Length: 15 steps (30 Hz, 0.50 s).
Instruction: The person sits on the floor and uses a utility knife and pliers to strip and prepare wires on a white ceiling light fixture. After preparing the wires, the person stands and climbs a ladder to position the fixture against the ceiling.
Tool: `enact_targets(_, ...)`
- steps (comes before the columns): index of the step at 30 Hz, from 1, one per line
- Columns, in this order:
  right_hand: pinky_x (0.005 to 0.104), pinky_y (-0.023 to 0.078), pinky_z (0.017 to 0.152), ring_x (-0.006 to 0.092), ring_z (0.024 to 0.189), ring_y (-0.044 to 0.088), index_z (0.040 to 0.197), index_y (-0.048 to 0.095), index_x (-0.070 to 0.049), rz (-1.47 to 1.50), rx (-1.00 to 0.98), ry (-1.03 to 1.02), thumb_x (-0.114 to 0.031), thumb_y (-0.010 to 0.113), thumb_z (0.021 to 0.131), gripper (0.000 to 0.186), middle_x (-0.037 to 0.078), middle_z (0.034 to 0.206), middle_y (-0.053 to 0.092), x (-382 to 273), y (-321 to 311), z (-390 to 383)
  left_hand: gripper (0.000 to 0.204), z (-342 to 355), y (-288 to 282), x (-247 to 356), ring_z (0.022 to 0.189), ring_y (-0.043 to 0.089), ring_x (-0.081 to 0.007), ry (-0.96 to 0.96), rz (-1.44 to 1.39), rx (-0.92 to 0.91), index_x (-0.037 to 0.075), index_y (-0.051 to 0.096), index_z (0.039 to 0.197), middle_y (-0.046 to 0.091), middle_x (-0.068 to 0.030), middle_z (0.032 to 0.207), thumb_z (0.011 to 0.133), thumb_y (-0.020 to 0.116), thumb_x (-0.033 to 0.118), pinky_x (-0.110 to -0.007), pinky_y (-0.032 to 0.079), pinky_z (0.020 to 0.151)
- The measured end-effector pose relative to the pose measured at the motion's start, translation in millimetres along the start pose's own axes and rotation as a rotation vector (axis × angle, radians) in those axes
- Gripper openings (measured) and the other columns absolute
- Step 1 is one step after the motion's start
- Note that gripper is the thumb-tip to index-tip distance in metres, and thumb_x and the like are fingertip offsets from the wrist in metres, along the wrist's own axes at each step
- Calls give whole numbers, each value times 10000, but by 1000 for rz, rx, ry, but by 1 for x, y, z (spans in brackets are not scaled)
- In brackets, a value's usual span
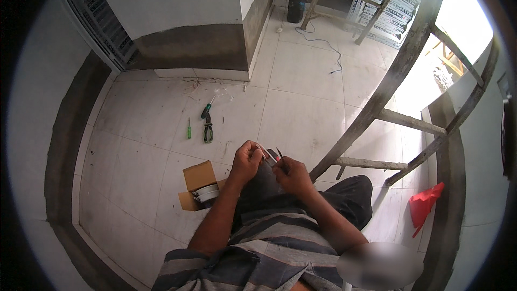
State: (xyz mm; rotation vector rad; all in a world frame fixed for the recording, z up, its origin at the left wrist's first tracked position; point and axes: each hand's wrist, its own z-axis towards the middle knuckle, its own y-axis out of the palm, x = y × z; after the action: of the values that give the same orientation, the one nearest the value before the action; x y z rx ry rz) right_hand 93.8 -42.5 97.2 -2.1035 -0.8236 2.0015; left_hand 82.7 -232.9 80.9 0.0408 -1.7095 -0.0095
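Above my knees, my left hand (247,160) is closed on a thin white cable (264,151), pinched between the fingers. Close beside it, my right hand (293,175) is wrapped round a slim, dark, pointed tool (279,154) whose exact kind is unclear. The cable runs toward the right fingers, where a small reddish spot shows. On the floor by my left forearm stands an opened cardboard box (199,177) with a round white fitting (206,192) in it.
Green-handled pliers (208,132), a dark green screwdriver (206,111) and a small green screwdriver (189,131) lie on the tiles ahead. A wooden ladder (371,109) stands at the right. Further off are a blue cord (338,56), a black bucket (295,8) and, far right, red cloth-like material (425,205).
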Motion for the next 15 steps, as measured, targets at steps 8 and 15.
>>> enact_targets(8, 368, 538, 681, 250, 703, 702, 941, 665, 4, -46, 29, -82, -147, 654, 894, 158, 164, 772, 699, -18, 7, -1, 80, 6, 1, -9, 630, 540, -72, -96, -298, 145, 29, 564, 893, 685, -66, 811, 960, 562, 74, -241, 473, 593)
enact_targets(15, 417, 532, 709, 368, 758, 703, 941, 661, 7, -101, -5, -85, -137, 626, 887, 159, 209, 799, 696, -30, 13, -2, 125, 17, -2, -22, 607, 597, -125, 68, 59, 345, 2, 570, 811, 661, -91, 704, 901, 614, 76, -288, 486, 572)
